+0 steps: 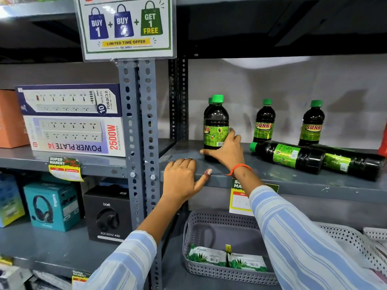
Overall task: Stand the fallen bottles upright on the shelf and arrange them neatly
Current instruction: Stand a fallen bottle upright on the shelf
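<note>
Right hand clasped around upright bottle; left hand empty, resting on shelf. Probably full, heavy, slick; best held mid-body.

On the shelf, the front standing bottle hides another behind it. To its right stand two bottles. Before those lie two fallen bottles, side by side.

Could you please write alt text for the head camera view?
A person's right hand grips an upright green-capped bottle on a grey shelf; two fallen bottles lie nearby. Their left hand rests on the shelf edge.
</note>
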### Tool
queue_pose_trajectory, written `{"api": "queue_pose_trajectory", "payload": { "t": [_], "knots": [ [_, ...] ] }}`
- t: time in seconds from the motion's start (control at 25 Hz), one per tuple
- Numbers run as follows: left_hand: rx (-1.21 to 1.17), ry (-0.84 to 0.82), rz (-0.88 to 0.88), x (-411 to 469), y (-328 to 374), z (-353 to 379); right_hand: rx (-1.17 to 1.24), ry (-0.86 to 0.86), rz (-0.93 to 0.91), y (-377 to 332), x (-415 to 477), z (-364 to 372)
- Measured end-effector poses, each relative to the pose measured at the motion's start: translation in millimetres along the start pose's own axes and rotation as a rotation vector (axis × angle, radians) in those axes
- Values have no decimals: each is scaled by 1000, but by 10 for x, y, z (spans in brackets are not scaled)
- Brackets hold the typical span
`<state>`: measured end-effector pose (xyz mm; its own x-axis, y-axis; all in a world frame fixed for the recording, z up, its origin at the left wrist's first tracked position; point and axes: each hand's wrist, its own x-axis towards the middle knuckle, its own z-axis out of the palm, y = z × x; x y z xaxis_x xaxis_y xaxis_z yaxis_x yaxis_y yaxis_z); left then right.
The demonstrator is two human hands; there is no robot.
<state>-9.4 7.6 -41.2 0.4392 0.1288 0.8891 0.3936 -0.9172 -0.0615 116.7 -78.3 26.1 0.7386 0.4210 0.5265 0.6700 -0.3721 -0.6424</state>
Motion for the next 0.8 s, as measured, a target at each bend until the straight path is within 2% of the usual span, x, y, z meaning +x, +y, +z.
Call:
{"api": "queue_pose_trajectory", "payload": {
  "t": [0.24, 0.48, 0.8],
  "knots": [
    [61, 73, -56, -120, -80, 20, 213, -153, 8, 60, 65, 5],
    [18, 71, -113, -137, -27, 33, 151, -143, 7, 35, 79, 36],
    [-5, 36, -151, -148, -2, 15, 248, -228, -30, 31, 46, -4]
  ]
}}
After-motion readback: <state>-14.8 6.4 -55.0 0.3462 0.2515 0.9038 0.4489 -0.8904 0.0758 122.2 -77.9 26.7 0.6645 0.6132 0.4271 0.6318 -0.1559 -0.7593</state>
